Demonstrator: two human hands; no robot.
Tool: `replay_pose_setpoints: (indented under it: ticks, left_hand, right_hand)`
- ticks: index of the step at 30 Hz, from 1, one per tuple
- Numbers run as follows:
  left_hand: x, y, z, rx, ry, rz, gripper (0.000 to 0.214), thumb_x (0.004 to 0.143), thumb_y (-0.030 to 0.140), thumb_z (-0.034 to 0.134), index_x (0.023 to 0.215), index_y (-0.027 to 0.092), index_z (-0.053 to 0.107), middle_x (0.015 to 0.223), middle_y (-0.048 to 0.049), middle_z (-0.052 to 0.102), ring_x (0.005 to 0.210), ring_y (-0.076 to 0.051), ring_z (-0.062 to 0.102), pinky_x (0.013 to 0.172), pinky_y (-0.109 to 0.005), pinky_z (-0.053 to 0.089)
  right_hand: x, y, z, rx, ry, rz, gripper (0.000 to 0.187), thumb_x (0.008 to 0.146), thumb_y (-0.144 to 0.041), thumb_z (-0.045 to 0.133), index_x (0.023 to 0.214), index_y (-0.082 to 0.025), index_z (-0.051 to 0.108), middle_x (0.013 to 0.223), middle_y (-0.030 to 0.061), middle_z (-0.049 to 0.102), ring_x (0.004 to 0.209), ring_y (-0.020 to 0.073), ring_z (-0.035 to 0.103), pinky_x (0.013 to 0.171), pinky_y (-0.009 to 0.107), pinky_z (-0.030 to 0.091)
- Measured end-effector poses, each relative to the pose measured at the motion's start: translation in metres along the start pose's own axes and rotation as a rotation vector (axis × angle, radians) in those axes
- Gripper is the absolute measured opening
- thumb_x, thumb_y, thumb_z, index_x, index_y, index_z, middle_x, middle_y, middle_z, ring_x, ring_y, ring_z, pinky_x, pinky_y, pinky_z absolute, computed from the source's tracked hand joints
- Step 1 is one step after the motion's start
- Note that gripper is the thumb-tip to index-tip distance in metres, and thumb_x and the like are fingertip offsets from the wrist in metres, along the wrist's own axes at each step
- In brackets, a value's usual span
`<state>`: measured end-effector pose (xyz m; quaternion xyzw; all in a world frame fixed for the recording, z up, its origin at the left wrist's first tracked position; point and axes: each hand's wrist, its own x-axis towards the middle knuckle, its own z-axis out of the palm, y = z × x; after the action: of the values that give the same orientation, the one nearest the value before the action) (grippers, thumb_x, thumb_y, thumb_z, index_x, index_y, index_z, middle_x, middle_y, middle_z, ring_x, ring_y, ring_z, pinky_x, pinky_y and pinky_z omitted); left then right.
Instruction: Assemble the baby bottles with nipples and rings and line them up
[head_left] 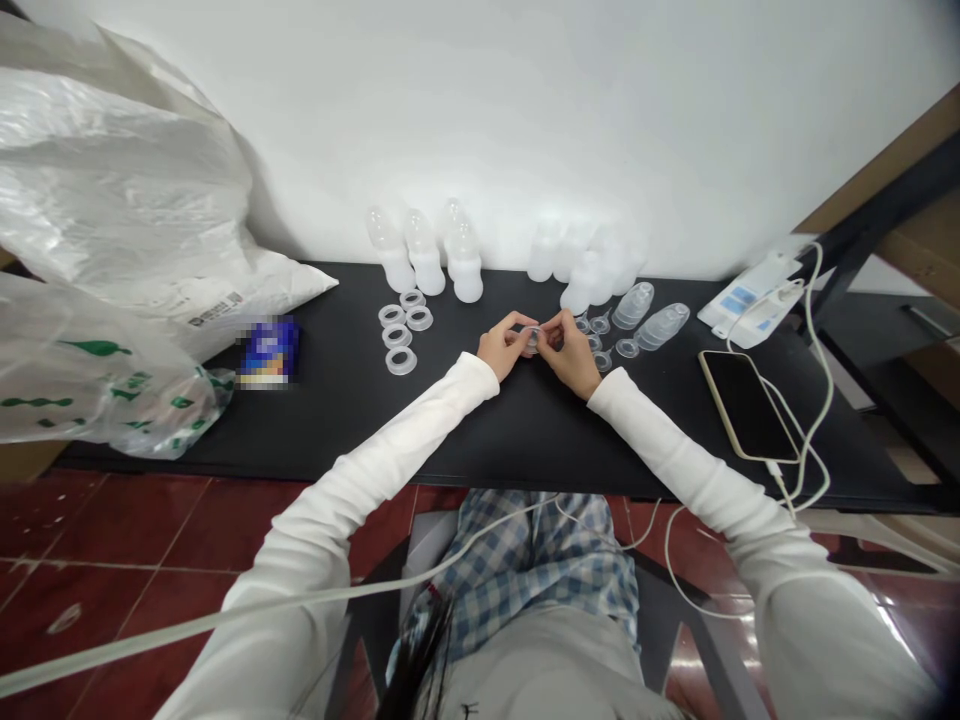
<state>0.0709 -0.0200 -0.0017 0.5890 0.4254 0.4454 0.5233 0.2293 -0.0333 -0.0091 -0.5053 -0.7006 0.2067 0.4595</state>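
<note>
The black desk (360,420) carries everything here, and its crowding is the main risk. A white plastic sack (112,170) and a green-printed plastic bag (82,380) slump in from the left; a careless nudge could slide them further onto the desk. Frosted plastic bottles (424,255) stand upright along the wall, with a second group (592,265) farther right. They look light, so a stray wrist could topple them into the smaller parts. At the right, a phone (746,405) lies on a looping white cable (821,400), which could snag a sleeve and drag the phone toward the edge.

Stacked clear cups (649,318) lie close by the right hand (566,350), and clear rings (397,340) sit in a loose cluster beyond the left hand (506,345). Both hands are drawn close together, fingers pinched narrowly on a small clear piece (532,338) above the middle of the desk — its exact shape is hidden. Being small and slippery, it could spring free under uneven pressure, then roll among the look-alike parts.
</note>
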Motion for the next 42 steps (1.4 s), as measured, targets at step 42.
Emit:
replay_pose_setpoints:
  ticks: [42]
  left_hand:
    - [0.012,-0.020,-0.001,-0.280,-0.071,-0.009,0.041,0.073,0.027,0.083,0.093,0.020,0.048,0.076,0.0032,0.070,0.074,-0.013,0.072,0.082,-0.030,0.057]
  right_hand:
    - [-0.001,0.007,0.001,0.357,-0.004,0.128,0.045,0.084,-0.060,0.066,0.114,-0.026,0.068,0.112,0.0066,0.069,0.075,0.0152,0.066,0.074,0.036,0.060]
